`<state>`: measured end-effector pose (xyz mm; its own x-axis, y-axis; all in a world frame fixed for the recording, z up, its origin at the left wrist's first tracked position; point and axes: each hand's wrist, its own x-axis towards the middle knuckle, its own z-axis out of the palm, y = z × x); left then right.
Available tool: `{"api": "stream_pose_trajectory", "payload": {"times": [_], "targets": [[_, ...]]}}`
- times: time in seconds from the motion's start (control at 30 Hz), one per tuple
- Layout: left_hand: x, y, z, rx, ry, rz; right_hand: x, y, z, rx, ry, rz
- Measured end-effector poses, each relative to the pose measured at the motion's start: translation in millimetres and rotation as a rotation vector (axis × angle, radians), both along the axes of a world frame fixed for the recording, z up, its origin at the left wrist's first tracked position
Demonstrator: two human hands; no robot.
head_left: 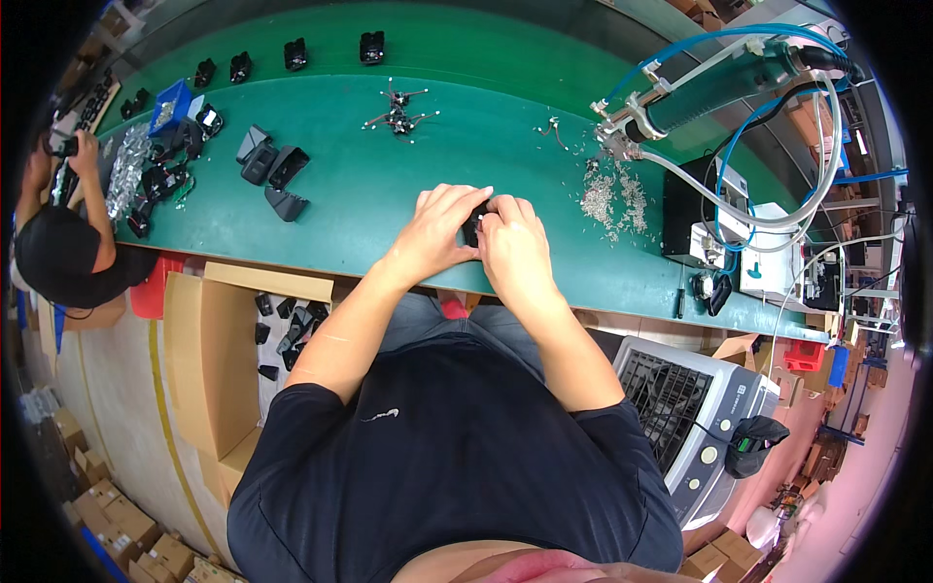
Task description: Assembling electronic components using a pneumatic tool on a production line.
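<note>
A: Where exactly is the piece that this person has in work?

B: The small black part (470, 231) is between the two hands, at the near side of the green table (360, 165), about in the middle from left to right. Most of it is covered, so I cannot tell its full shape

A: And how is this step done well, according to you?

B: I judge it to be fine handwork. Therefore I would let the left hand (432, 233) give a firm support, and the right hand (515, 243) make only small movements with gentle pressure. It may be wiser to work a little farther from the near edge, because a dropped piece could fall down. The pale bits (612, 199) lie well apart on the right, and I think they should not come under the part

A: How far open are the fingers?

B: Those of the left hand are bent over the far side of the part, with the thumb at its near side; the opening is moderate, and I read it as a grasp. Those of the right hand are curled more tightly and seem to pinch the part from the right. What the hidden fingertips press, I cannot tell
</note>
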<state>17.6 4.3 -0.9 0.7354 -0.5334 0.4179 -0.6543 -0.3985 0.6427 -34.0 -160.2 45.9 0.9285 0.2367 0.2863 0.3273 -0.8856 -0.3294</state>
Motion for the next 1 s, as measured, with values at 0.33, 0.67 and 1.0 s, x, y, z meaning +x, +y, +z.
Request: {"api": "stream_pose_trajectory", "payload": {"times": [0.33,0.67,1.0], "targets": [[3,1,-5,-0.033,0.029,0.007,6,-42,88,0.217,-0.468,-0.127],[0,1,5,-0.113,0.145,0.037,69,-82,169,1.195,-0.448,-0.163],[2,3,-1,-0.002,0.024,0.022,31,-13,110,1.459,-0.165,0.036]]}}
